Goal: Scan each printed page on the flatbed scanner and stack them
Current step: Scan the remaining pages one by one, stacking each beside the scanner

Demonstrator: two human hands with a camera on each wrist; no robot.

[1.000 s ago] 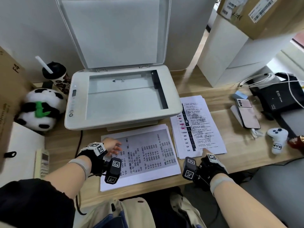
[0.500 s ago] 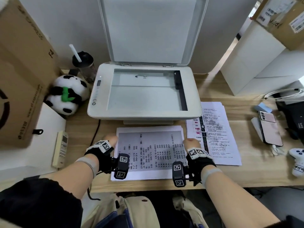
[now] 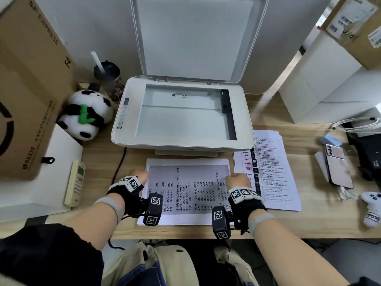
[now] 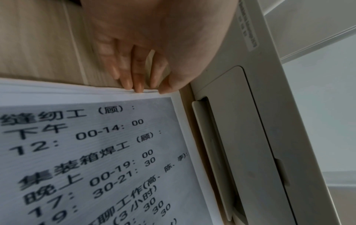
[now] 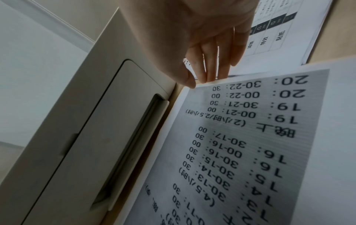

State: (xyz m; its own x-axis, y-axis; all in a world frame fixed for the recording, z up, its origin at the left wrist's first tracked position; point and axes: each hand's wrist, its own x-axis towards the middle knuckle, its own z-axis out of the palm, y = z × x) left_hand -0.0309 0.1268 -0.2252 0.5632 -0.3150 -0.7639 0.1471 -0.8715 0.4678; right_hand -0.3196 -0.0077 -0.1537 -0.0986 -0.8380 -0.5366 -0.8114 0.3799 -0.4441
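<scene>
The white flatbed scanner (image 3: 183, 141) stands at the back of the desk, its lid (image 3: 193, 36) raised and its glass (image 3: 181, 118) bare. A stack of printed pages (image 3: 187, 193) with large black numbers lies squared in front of it. My left hand (image 3: 142, 176) touches the stack's left edge with straight fingertips (image 4: 138, 87). My right hand (image 3: 235, 179) meets the right edge the same way, fingertips (image 5: 209, 76) against the paper. A second stack of printed pages (image 3: 270, 168) lies to the right, slightly fanned.
A panda plush (image 3: 84, 114) and a cup with a straw (image 3: 108, 79) sit left of the scanner, by a cardboard box (image 3: 31, 89). A remote (image 3: 75, 182) lies at the left. A phone (image 3: 338, 166), a white controller (image 3: 371, 209) and cables occupy the right.
My right hand left the right-hand stack and came to the middle stack's right edge. The left hand slid to its left edge. The skewed stack now lies straight.
</scene>
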